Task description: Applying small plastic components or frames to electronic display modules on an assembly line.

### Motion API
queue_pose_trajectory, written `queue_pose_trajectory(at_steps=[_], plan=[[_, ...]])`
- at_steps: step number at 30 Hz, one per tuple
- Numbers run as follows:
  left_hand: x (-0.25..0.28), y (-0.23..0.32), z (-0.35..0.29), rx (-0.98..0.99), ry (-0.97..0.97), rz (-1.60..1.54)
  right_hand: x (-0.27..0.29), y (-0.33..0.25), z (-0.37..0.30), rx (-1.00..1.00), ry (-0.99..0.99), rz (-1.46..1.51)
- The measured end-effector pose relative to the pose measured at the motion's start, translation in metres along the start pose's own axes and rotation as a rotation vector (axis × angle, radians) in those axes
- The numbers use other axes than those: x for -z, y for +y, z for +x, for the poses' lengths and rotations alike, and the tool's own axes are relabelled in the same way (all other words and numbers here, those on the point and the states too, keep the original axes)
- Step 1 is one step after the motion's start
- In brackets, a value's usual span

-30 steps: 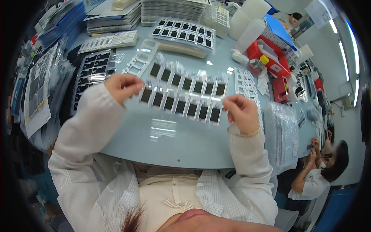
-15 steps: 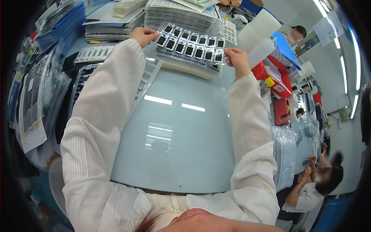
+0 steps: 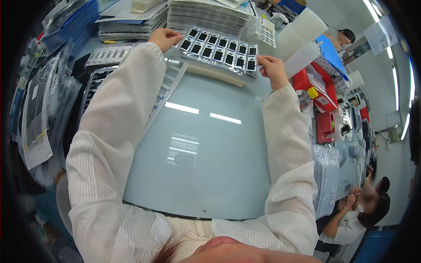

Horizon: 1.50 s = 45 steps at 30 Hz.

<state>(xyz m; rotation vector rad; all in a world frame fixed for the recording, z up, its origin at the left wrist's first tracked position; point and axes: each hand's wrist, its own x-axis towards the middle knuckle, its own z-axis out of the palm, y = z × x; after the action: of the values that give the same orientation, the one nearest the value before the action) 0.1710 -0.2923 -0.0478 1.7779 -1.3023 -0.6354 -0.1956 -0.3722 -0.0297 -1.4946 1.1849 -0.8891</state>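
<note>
Panel sheet: we are holding the sheet of dark-windowed panels (image 3: 221, 49) at the upper middle of the frame, above the bare stretch of bench (image 3: 201, 153).
Left hand: our left hand (image 3: 166, 39) is closing thumb and fingers in a pinch on the sheet's left edge.
Right hand: our right hand (image 3: 272, 69) is pinching the right edge, sitting a little lower in the frame.
Long axis: the sheet is running from hand to hand, sloping gently down toward the right; it is lying between them, neither hand being nearer.
Pale stack: the sheet is overlapping a pale stack (image 3: 215, 73) just below it in the frame; we cannot tell whether it is resting there or hovering.
Surroundings: tall tray piles (image 3: 204, 21) are standing at the top, a white lattice frame (image 3: 174, 81) is lying beside our left sleeve, and a red bin (image 3: 330, 82) is sitting at upper right.
</note>
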Motion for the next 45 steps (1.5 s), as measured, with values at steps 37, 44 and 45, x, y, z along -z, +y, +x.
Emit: queue_pose_trajectory(at_steps=[37, 44, 45], plan=[[0.175, -0.103, -0.347, -0.486, -0.019, 0.844, -0.187, 0.016, -0.23, 1.028, -0.572, -0.787], [0.164, -0.094, -0.335, -0.612, 0.078, 0.928, -0.169, -0.004, -0.233, 1.105, -0.52, -0.732], [0.161, -0.083, -0.332, -0.542, 0.073, 0.883, -0.166, -0.006, -0.235, 1.134, -0.504, -0.736]])
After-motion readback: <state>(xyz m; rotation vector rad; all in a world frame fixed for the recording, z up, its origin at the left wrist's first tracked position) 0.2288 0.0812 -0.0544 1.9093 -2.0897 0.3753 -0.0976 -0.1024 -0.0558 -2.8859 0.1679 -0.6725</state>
